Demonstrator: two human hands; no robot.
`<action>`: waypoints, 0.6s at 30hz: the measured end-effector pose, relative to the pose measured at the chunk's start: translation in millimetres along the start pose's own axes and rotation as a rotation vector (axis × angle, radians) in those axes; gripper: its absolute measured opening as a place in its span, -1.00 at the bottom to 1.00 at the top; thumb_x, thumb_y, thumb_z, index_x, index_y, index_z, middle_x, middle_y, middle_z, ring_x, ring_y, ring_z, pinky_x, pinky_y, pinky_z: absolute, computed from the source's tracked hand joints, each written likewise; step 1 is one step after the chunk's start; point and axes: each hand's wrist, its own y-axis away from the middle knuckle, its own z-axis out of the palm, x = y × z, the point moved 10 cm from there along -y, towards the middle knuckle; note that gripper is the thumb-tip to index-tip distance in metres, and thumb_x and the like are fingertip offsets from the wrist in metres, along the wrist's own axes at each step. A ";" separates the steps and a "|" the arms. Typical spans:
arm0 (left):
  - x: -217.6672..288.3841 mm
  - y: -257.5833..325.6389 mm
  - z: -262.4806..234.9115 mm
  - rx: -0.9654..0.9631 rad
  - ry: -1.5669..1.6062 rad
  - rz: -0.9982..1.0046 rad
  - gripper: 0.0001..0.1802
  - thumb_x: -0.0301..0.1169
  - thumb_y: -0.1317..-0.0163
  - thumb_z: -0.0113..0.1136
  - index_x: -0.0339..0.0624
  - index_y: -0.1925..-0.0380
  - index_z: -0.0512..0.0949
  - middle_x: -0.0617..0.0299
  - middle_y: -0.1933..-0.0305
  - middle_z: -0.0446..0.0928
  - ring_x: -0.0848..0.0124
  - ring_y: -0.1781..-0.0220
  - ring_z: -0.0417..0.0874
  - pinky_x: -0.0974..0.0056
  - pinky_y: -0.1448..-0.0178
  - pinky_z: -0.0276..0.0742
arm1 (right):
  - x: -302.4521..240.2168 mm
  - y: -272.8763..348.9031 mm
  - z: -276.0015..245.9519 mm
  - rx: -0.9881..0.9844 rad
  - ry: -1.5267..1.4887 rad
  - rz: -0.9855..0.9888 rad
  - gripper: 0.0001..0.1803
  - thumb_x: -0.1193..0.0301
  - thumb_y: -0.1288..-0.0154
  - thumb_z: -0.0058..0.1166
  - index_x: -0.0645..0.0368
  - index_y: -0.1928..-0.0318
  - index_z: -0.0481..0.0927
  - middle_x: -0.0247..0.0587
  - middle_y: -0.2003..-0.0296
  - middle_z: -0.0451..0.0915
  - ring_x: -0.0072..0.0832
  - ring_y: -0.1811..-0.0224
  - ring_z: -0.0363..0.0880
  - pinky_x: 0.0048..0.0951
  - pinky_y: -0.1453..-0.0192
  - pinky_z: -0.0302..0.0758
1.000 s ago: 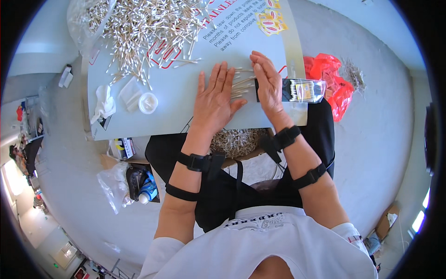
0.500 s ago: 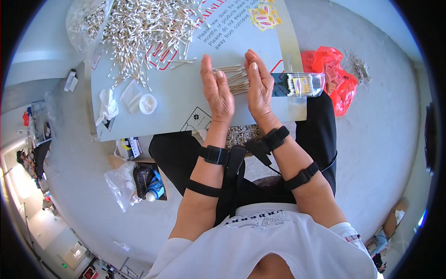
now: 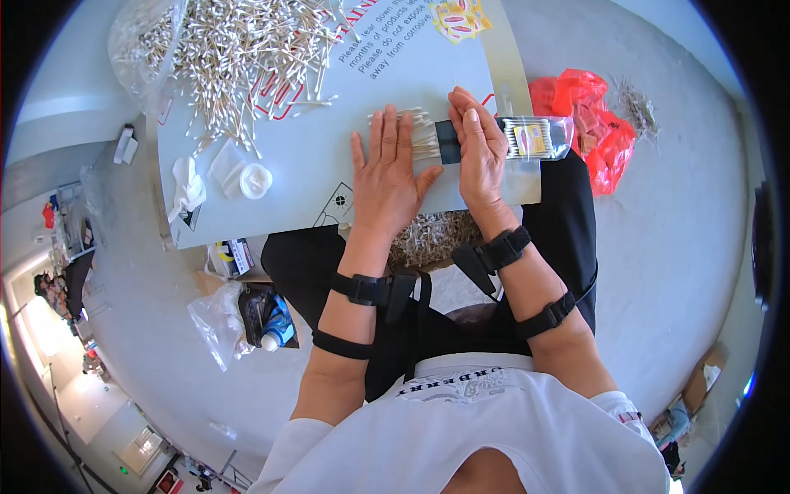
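Observation:
A small bunch of cotton swabs lies on the grey board. My left hand is laid palm down over the left part of the bunch, its fingers stretched and slightly apart. Standing on its edge at the other end is my right hand, fingers straight, touching or just over a flat dark strip. That strip runs under the right hand toward a clear packet of swabs with a yellow label, at the board's right edge. Whether the right palm touches any swabs is hidden.
A big heap of loose swabs spills from a clear plastic bag at far left. Nearby are a small white tub and a white cloth. Yellow labels lie at the back; a red bag is beyond the right edge.
My left hand has turned from upright on its edge to palm down on the swabs. My right hand has moved right, over the dark strip. The hands are farther apart.

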 end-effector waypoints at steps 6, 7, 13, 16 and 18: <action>-4.5 -6.1 -17.0 0.157 -0.045 0.012 -0.35 -0.22 -0.18 0.26 -0.14 -0.27 0.37 0.04 -0.43 0.23 0.02 -0.52 0.10 -0.12 -0.52 -0.09 | -5.1 -1.4 2.6 -0.052 0.216 -0.020 -0.69 0.45 -0.50 -0.04 0.36 -0.12 0.53 -0.15 -0.14 0.53 -0.49 -0.17 0.48 -0.46 -0.34 0.39; -5.1 -4.4 -25.4 0.234 0.012 0.031 -0.47 -0.33 -0.14 0.30 -0.11 -0.16 0.48 0.08 -0.34 0.33 0.03 -0.47 0.19 -0.09 -0.48 0.02 | -5.7 -1.7 2.1 -0.058 0.247 -0.022 -0.72 0.48 -0.48 -0.01 0.37 -0.10 0.55 -0.17 -0.12 0.54 -0.52 -0.13 0.49 -0.49 -0.30 0.41; 0.6 -9.6 -35.3 0.293 0.102 0.076 -0.80 -0.56 0.03 0.33 -0.14 0.36 0.56 0.26 0.07 0.47 0.19 -0.16 0.39 0.04 -0.20 0.21 | -1.1 -1.7 -3.5 -0.047 0.231 0.003 -0.77 0.50 -0.46 0.02 0.35 -0.01 0.59 -0.19 -0.10 0.55 -0.53 -0.11 0.50 -0.51 -0.28 0.42; -3.7 -15.0 -29.5 0.253 0.129 0.060 -0.79 -0.55 0.05 0.35 -0.15 0.39 0.54 0.29 0.08 0.47 0.19 -0.13 0.40 0.04 -0.18 0.22 | -2.6 -2.1 -1.9 -0.054 0.214 -0.026 -0.80 0.50 -0.46 0.02 0.35 0.02 0.60 -0.18 -0.10 0.55 -0.54 -0.11 0.50 -0.52 -0.27 0.42; -3.0 -16.3 -28.4 0.233 0.128 0.071 -0.78 -0.54 0.06 0.36 -0.15 0.39 0.54 0.29 0.09 0.47 0.19 -0.12 0.41 0.05 -0.18 0.23 | -3.1 -2.1 -1.5 -0.049 0.229 -0.041 -0.82 0.51 -0.44 0.03 0.33 0.05 0.58 -0.20 -0.07 0.56 -0.58 -0.01 0.49 -0.55 -0.17 0.42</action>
